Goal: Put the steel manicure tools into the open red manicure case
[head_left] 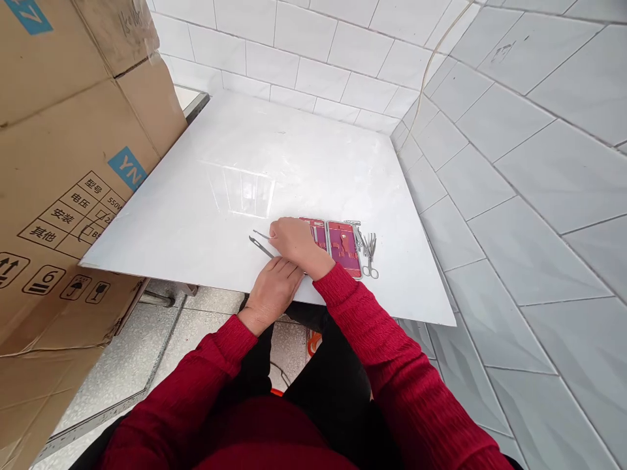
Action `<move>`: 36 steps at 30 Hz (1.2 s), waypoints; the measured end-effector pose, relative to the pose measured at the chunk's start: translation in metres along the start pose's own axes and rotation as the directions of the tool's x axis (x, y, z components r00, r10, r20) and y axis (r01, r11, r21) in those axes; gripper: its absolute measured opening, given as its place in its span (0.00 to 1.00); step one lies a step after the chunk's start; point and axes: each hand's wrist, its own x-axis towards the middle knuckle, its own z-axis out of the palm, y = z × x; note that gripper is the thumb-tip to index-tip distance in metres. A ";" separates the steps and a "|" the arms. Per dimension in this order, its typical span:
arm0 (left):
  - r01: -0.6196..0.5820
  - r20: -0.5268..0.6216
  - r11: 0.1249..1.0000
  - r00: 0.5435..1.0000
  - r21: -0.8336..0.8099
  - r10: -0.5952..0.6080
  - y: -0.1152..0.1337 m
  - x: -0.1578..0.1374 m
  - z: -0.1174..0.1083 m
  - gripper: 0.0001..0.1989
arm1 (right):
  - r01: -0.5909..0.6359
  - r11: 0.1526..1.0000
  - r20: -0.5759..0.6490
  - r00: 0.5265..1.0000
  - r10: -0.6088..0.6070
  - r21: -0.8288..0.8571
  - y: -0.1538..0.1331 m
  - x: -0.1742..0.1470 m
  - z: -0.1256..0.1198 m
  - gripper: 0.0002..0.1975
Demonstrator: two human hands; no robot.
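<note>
An open manicure case (345,251) with a dark red lining lies near the table's front edge, several slim tools in its left half. My right hand (294,240) is closed over the case's left side, with a thin metal manicure tool (259,232) pointing left from its fingers. Lower and closer to me, my left hand (275,285) has its fingers together and curled down, the tips hidden beneath the right hand. Beside its knuckles is a flat metal tool with a slotted end (260,246); whether the left hand touches it is unclear.
Small scissors (370,269) and several metal tools lie just right of the case. The white tabletop (313,163) meets tiled walls (304,39) behind and to the right. A large cardboard box (63,130) stands along the left side. A thin cable (427,72) hangs in the corner.
</note>
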 end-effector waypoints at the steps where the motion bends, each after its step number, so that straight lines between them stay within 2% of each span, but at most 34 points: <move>1: 0.002 0.001 1.000 1.000 -0.001 -0.002 0.000 0.000 0.000 0.09 | -0.008 1.000 0.016 1.000 0.008 -0.026 -0.003 0.003 0.001 0.10; 5: -0.001 -0.019 1.000 1.000 0.007 0.001 0.001 -0.001 0.000 0.08 | -0.035 0.997 0.045 0.998 0.039 -0.070 -0.009 0.009 0.001 0.13; 10: 0.000 -0.016 1.000 1.000 0.007 0.000 0.002 -0.002 -0.001 0.08 | -0.041 0.999 0.096 0.994 0.043 -0.030 -0.012 0.004 -0.006 0.13; 13: 0.016 -0.008 1.000 1.000 0.003 -0.016 0.001 -0.002 0.001 0.09 | -0.069 0.996 0.097 0.993 0.063 0.060 -0.008 0.001 -0.008 0.12; 15: 0.015 -0.021 1.000 1.000 0.011 -0.015 0.001 -0.002 0.001 0.10 | -0.094 0.976 0.061 0.995 0.084 0.195 0.002 -0.001 -0.007 0.10; 17: 0.006 -0.034 1.000 0.999 0.027 -0.005 0.001 -0.002 0.001 0.10 | -0.098 0.922 -0.010 0.994 0.110 0.374 0.019 -0.003 -0.005 0.08; 19: 0.001 -0.033 0.999 0.999 0.037 0.001 0.001 -0.002 0.000 0.10 | -0.100 0.829 -0.073 0.983 0.167 0.550 0.039 -0.007 -0.001 0.07; 22: -0.009 -0.033 0.999 0.999 0.038 0.010 0.000 -0.001 -0.002 0.10 | -0.122 0.641 -0.077 0.959 0.274 0.758 0.070 -0.014 0.008 0.05; 25: -0.007 -0.032 1.000 0.999 0.021 0.008 -0.001 -0.001 -0.002 0.11 | -0.110 0.458 -0.063 0.936 0.347 0.882 0.093 -0.020 0.017 0.02; 26: -0.001 -0.030 1.000 1.000 0.011 0.002 -0.002 0.000 -0.002 0.11 | -0.096 0.408 -0.066 0.929 0.365 0.908 0.099 -0.022 0.020 0.05; 28: 0.011 -0.028 1.000 1.000 -0.010 -0.011 -0.002 0.000 -0.002 0.11 | -0.059 0.330 -0.078 0.919 0.387 0.942 0.108 -0.024 0.023 0.16; 30: 0.015 -0.028 1.000 0.999 -0.024 -0.016 -0.002 0.001 -0.002 0.11 | -0.022 0.287 -0.096 0.915 0.391 0.958 0.113 -0.025 0.025 0.28; 32: 0.013 -0.028 1.000 1.000 -0.026 -0.014 -0.002 0.002 -0.003 0.11 | 0.004 0.267 -0.111 0.916 0.387 0.964 0.117 -0.026 0.025 0.35; 36: 0.026 -0.019 0.999 0.999 -0.036 -0.026 -0.001 0.004 -0.005 0.11 | 0.038 0.288 -0.140 0.930 0.341 0.957 0.122 -0.027 0.026 0.37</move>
